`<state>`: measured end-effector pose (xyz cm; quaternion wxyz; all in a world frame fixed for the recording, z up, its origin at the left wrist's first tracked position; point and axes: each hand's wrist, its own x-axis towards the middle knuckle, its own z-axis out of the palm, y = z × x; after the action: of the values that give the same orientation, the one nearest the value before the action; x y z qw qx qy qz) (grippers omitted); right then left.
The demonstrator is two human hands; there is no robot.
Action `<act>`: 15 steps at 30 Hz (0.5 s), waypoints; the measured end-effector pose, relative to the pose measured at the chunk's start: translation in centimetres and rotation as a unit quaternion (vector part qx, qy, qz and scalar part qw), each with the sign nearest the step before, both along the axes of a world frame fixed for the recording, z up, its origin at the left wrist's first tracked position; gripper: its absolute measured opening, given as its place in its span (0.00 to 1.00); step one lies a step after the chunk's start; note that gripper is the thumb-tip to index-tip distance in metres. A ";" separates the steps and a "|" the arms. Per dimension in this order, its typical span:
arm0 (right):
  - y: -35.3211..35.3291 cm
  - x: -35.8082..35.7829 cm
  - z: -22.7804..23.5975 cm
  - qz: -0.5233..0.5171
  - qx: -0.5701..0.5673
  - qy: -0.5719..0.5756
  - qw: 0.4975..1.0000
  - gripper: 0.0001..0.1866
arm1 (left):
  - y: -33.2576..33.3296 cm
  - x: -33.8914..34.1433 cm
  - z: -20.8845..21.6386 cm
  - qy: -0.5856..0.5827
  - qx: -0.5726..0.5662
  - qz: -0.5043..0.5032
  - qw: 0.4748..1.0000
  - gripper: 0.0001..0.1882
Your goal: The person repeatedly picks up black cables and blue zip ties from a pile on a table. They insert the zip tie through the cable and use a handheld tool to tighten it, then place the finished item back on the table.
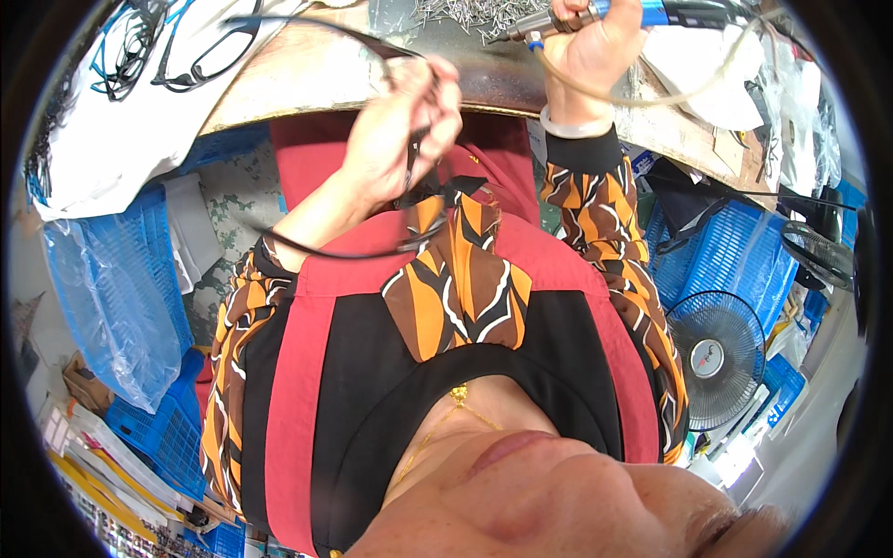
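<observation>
L hand (pixel 402 126): up in front of chest, near front edge of desk (pixel 288 82); fingers curled in, gripping a black eyeglass frame (pixel 372 253). Frame off the desk, blurred; one long dark arm reaches out above the hand, other below it, over forearm & apron (pixel 349 279). Exact finger contact: can't tell.

R hand (pixel 595 60): at far R of desk, palm side twd cam., fingers bent round a blue/silver powered driver (pixel 651 14); no visible gap in grip. Driver approx. horiz., thin tip pointing L, over dark mat (pixel 484 70). Pale tube (pixel 642 99) loops below driver, in front of R wrist. Pale bangle (pixel 577 124) on same wrist.

Pile of small metal pins or screws (pixel 470 13) on mat, near driver tip; type too small to tell.

L side of desk: white sheet (pixel 112 149) w/ another dark frame (pixel 209 70) & a tangled black/blue bundle (pixel 130 46) on it.

Surroundings: blue crate (pixel 121 279) under clear plastic, lower L; round fan (pixel 716 358) on R, near more blue crates (pixel 721 251).
</observation>
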<state>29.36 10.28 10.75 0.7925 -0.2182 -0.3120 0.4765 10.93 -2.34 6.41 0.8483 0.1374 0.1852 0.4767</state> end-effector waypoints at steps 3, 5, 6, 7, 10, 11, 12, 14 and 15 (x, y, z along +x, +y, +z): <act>1.6 -0.1 0.2 -0.030 -0.025 -0.011 0.999 0.05 | 1.2 -0.1 0.6 0.079 0.131 0.224 0.962 0.12; 1.9 -0.4 0.2 -0.044 -0.027 -0.027 0.998 0.05 | 2.1 -0.1 0.8 0.193 0.305 0.348 0.865 0.11; 2.0 -0.6 0.2 -0.044 -0.024 -0.032 0.998 0.05 | 2.4 0.0 0.7 0.189 0.367 0.399 0.819 0.08; 2.0 -0.8 0.2 -0.044 -0.021 -0.037 0.998 0.05 | 2.8 -0.1 0.6 0.233 0.421 0.431 0.763 0.06; 2.2 -1.1 -0.1 -0.053 -0.028 -0.046 0.997 0.04 | 3.4 -0.5 -0.2 0.290 0.579 0.463 0.604 0.11; 2.3 -1.2 -0.3 -0.057 -0.033 -0.049 0.997 0.04 | 3.1 -0.6 -0.5 0.298 0.591 0.433 0.612 0.12; 2.4 -1.2 -0.4 -0.055 -0.037 -0.052 0.996 0.04 | 2.8 -0.7 -0.8 0.309 0.600 0.401 0.619 0.14; 2.6 -1.3 -0.5 -0.051 -0.046 -0.061 0.996 0.04 | 2.4 -1.2 -1.4 0.329 0.620 0.385 0.599 0.18; 2.6 -1.3 -0.4 -0.041 -0.046 -0.051 0.997 0.04 | 2.2 -1.3 -1.7 0.312 0.620 0.374 0.615 0.18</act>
<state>28.10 12.92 10.34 0.7837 -0.2908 -0.3209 0.4453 9.60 -0.12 4.68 0.2003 0.6896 0.1348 0.6828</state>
